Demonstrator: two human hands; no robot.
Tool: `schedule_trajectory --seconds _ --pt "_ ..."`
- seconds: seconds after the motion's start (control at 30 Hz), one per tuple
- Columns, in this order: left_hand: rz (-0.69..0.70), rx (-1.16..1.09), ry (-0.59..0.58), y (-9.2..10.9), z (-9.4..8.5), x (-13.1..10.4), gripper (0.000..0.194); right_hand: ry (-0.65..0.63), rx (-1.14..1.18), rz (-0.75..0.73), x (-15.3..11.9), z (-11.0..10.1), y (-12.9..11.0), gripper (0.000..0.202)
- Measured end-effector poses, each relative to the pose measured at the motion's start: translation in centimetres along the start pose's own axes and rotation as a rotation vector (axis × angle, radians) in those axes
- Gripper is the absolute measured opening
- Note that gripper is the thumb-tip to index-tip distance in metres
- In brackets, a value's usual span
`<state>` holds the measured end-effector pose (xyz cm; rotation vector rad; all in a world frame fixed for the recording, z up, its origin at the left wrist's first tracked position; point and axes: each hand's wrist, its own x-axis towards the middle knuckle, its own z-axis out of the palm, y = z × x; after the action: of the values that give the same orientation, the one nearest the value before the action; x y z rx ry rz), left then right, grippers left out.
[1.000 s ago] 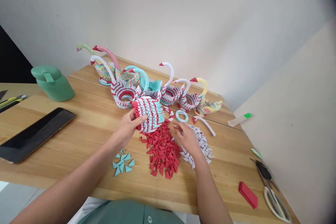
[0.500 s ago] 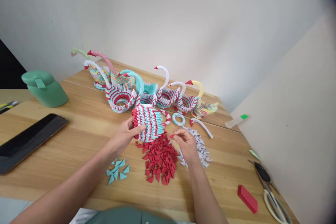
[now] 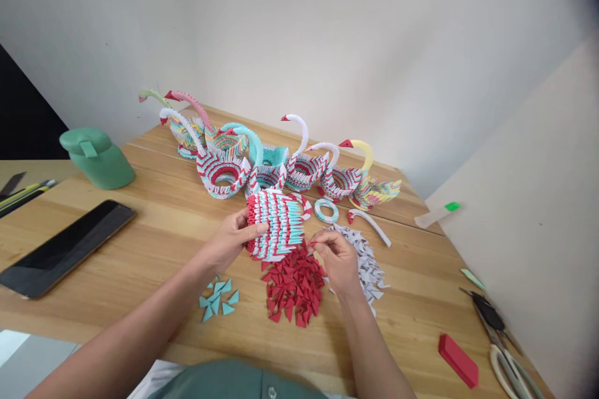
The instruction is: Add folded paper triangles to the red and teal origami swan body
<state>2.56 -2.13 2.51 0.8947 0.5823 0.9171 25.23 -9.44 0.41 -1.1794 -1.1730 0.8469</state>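
My left hand [image 3: 234, 237] grips a cup-shaped body of folded paper pieces [image 3: 278, 224], banded in red, white and light blue, tipped on its side with the pointed rim toward the right. A small red folded paper piece [image 3: 312, 243] is pinched between thumb and fingers of my right hand [image 3: 339, 257], just right of that rim and apart from it. Below lies a heap of red paper triangles [image 3: 297, 290]. Beside my right wrist spreads a pile of white triangles [image 3: 369, 265], partly covered by the hand. Several light blue triangles [image 3: 218, 299] lie below my left hand.
Several finished paper swans [image 3: 222, 174] stand along the back. A paper ring [image 3: 326, 211] and a white swan neck [image 3: 372, 227] lie before them. At left are a green bottle [image 3: 98, 159] and a phone [image 3: 70, 246]; at right, a red paper stack [image 3: 457, 360] and scissors [image 3: 508, 365].
The view has shifted, so everything appears a little further right. Both hands keep their holds, and the red piece stays close to the rim of the paper body.
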Motion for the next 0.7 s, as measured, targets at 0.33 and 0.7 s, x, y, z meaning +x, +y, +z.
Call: schedule_trajectory --seconds 0.33,0.7 --pt "0.122 -0.093 0.135 1.3 -0.8 0.5 0.036 -0.652 -0.477 0.280 0.8 -3.7 -2.8 0.008" --pt "0.142 -0.073 0.166 1.3 -0.9 0.8 0.038 -0.732 -0.621 0.283 -1.4 -3.3 -4.1 0.013"
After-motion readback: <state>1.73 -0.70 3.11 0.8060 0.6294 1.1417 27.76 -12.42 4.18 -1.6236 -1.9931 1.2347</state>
